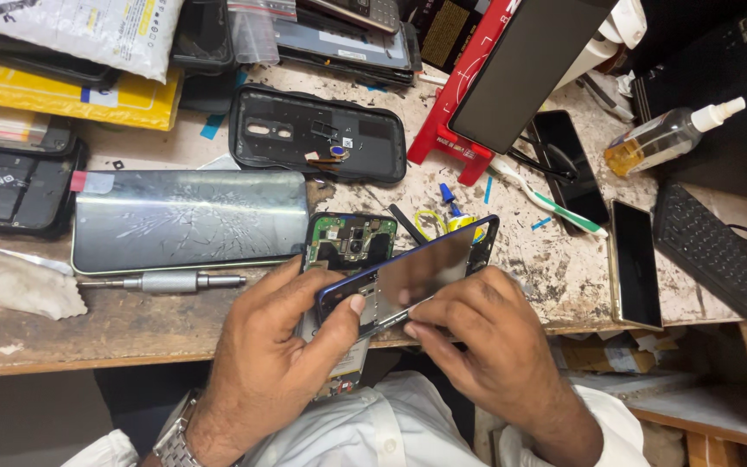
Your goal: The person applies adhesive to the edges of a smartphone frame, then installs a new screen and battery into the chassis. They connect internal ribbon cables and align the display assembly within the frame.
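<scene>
Left hand (274, 359) and right hand (486, 333) pinched blue phone frame (408, 272) at lower centre. Back off, circuit board (349, 242) exposed; screen unit half-lifted, not yet free.

We have one view only: worn on the head, it looks steeply down, close over the surface (131, 329) edge and lap.

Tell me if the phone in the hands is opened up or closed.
Opened up: the phone shows its bare green circuit board, and both hands tilt a dark panel above it.
</scene>
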A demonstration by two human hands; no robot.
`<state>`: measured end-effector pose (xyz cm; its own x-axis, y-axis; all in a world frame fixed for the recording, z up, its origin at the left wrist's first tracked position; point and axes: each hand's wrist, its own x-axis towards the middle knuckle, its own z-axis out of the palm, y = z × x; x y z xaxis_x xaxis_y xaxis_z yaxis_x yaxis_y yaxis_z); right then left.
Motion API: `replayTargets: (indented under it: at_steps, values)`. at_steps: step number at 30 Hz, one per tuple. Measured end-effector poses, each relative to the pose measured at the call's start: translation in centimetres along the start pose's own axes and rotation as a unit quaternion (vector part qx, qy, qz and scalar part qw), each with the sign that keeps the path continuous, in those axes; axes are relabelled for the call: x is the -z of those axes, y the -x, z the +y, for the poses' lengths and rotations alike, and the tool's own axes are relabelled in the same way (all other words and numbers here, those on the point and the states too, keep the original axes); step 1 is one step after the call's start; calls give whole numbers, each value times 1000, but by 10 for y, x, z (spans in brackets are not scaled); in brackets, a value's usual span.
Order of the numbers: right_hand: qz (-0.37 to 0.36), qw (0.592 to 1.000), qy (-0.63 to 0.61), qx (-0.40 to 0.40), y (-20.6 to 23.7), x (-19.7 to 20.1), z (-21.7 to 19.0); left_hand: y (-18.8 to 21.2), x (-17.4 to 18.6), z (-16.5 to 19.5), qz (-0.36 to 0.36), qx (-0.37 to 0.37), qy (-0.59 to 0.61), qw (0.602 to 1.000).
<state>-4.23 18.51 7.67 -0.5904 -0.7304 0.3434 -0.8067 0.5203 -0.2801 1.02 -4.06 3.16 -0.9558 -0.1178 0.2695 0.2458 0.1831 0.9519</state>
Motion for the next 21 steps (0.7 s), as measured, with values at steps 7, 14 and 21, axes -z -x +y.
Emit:
replayTargets:
  at_steps: [7, 14, 21]
  values:
    - [-11, 1000, 3, 11, -1, -3, 3, -1, -2, -1, 2, -15, -13, 1000]
    - [-47, 997, 52, 28, -4, -4, 1, 0, -1, -2, -3, -11, -24, 1000]
    - [-55, 996, 63, 22, -6, -2, -1, 0, 1, -1, -6, 0, -19, 1000]
